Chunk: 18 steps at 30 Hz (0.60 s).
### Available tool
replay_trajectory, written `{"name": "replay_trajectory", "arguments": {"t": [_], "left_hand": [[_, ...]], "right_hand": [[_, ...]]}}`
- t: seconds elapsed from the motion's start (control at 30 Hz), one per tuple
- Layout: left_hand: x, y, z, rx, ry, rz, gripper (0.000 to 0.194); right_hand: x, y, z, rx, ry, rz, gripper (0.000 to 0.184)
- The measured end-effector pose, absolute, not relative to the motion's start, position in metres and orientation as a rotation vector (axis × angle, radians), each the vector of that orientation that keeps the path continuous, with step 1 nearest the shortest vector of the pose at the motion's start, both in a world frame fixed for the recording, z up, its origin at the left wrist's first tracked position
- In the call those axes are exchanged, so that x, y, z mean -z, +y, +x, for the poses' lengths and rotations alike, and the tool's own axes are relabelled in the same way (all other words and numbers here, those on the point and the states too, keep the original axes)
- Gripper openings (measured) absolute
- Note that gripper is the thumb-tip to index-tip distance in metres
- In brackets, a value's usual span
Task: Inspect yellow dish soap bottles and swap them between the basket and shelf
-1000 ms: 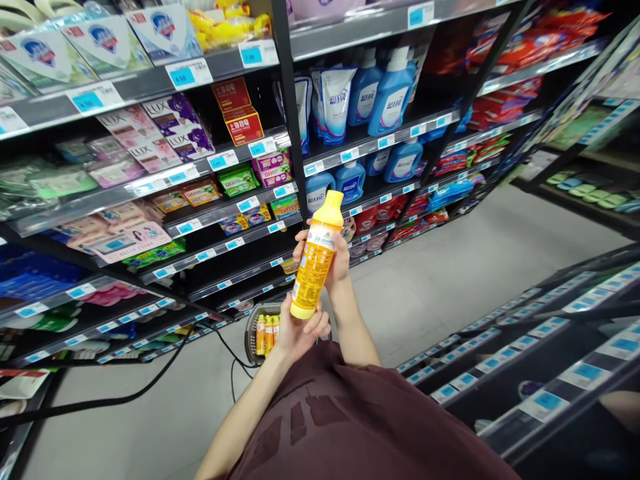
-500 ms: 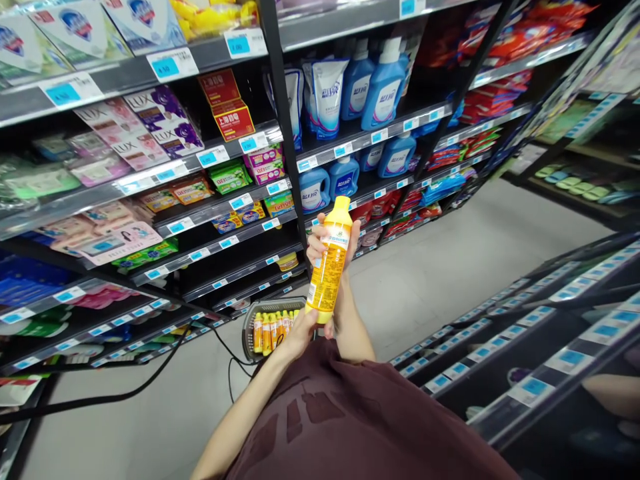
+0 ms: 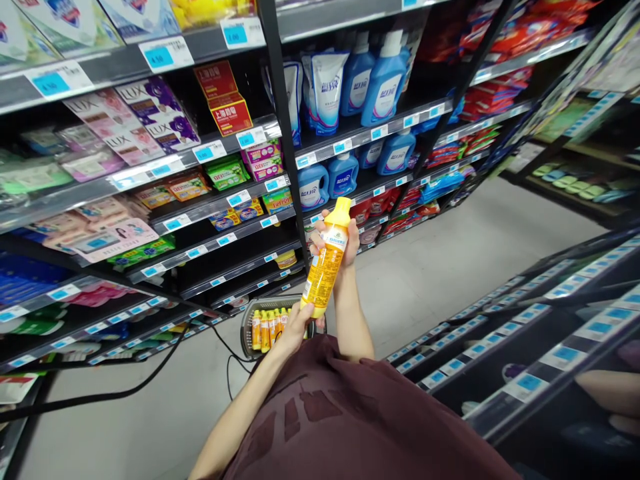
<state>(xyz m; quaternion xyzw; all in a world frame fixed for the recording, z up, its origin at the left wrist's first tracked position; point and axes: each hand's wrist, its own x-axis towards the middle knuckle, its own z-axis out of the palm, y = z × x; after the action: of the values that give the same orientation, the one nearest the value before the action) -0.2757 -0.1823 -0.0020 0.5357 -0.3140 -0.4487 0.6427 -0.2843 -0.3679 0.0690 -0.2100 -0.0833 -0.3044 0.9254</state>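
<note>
Both my hands hold one yellow-and-orange plastic bottle (image 3: 326, 267) with a yellow cap, tilted in front of my body with its printed back label facing me. My left hand (image 3: 299, 325) grips the bottom end of the bottle. Around the upper part, just under the cap, my right hand (image 3: 350, 247) is wrapped, its fingertips showing on the left side. Below and to the left, a grey shopping basket (image 3: 246, 327) contains several similar yellow-and-orange bottles (image 3: 270, 327); my left forearm passes in front of part of it.
Shelves ahead carry blue detergent bottles (image 3: 384, 83), white refill pouches (image 3: 324, 87), soap boxes (image 3: 131, 120) and red bags (image 3: 500, 100). A shelf rack with price tags (image 3: 530, 381) runs close along my right. Black cables (image 3: 150, 377) hang at the left over the grey floor (image 3: 450, 240).
The bottle has tilted a little more, its bottom end moving left with my left hand. My right hand keeps its grip near the cap. The view has shifted slightly.
</note>
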Motion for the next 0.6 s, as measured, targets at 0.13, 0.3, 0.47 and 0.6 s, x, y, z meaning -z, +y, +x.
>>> {"name": "replay_trajectory", "arguments": {"t": [0.13, 0.3, 0.47, 0.6], "left_hand": [[0.0032, -0.1803, -0.2732, 0.995, -0.717, 1.265, 0.052], [0.006, -0.1807, -0.2727, 0.979, -0.715, 1.289, 0.052], [0.007, -0.1809, -0.2729, 0.975, -0.728, 1.292, 0.055], [0.0076, -0.1797, -0.2726, 0.98, -0.747, 1.291, 0.054]], "right_hand": [[-0.0648, -0.3718, -0.2853, 0.615, -0.205, -0.416, 0.034], [-0.0626, -0.3737, -0.2848, 0.611, -0.16, -0.369, 0.036], [-0.0651, -0.3711, -0.2828, 0.633, -0.097, -0.425, 0.041], [-0.0696, -0.3669, -0.284, 0.655, -0.106, -0.447, 0.042]]}}
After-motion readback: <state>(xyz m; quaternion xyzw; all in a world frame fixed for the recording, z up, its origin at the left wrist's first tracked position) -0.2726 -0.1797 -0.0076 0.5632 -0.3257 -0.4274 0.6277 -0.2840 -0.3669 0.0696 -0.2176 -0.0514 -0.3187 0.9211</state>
